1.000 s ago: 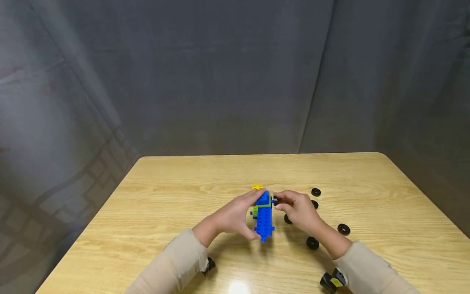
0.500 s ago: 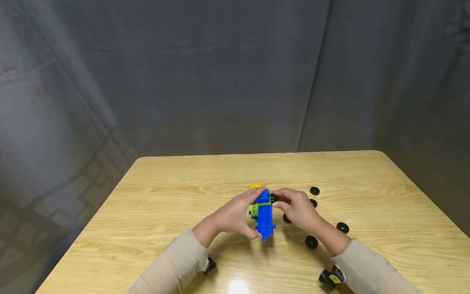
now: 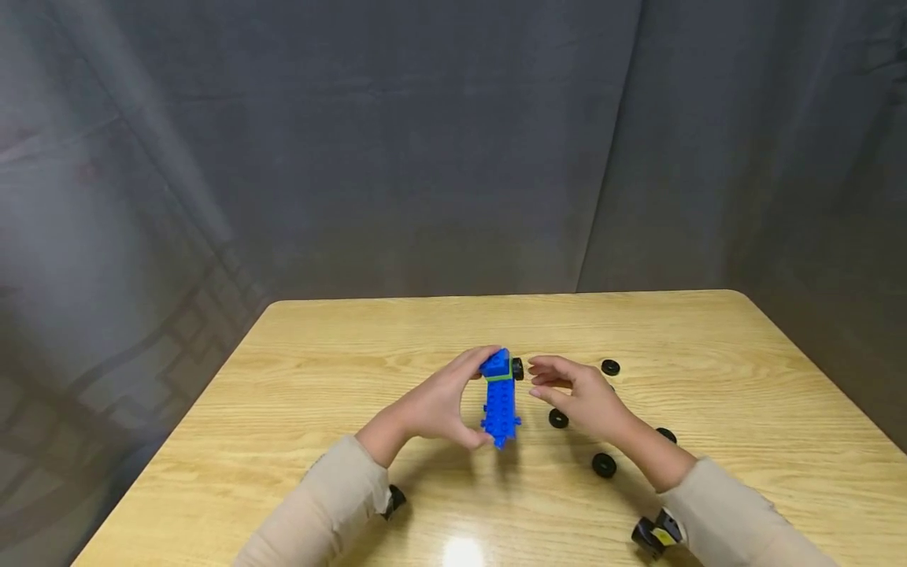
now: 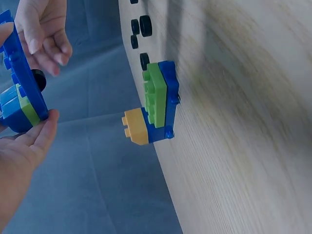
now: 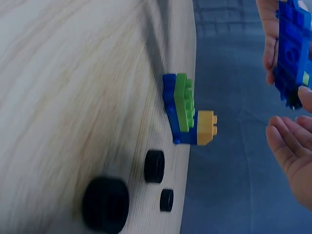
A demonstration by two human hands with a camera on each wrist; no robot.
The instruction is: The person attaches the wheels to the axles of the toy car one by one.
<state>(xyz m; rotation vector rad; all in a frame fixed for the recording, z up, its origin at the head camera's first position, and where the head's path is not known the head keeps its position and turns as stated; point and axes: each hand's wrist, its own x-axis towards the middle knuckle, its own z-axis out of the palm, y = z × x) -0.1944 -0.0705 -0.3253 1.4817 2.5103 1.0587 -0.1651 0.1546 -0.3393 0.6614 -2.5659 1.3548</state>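
Above the table (image 3: 340, 346), my left hand (image 3: 431, 405) grips the car (image 3: 501, 408). Beside its wheel (image 3: 518, 368), my right hand (image 3: 586, 400) is loosely spread.

loose wheels (image 3: 604, 465) right of vehicle (image 3: 500, 405)

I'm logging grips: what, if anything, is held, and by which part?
The left hand holds the blue brick vehicle by its ends; the right hand holds nothing.

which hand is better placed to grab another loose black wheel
Probably the right hand: it holds nothing, and a loose black wheel lies close by it, while the left hand grips the blue brick base.
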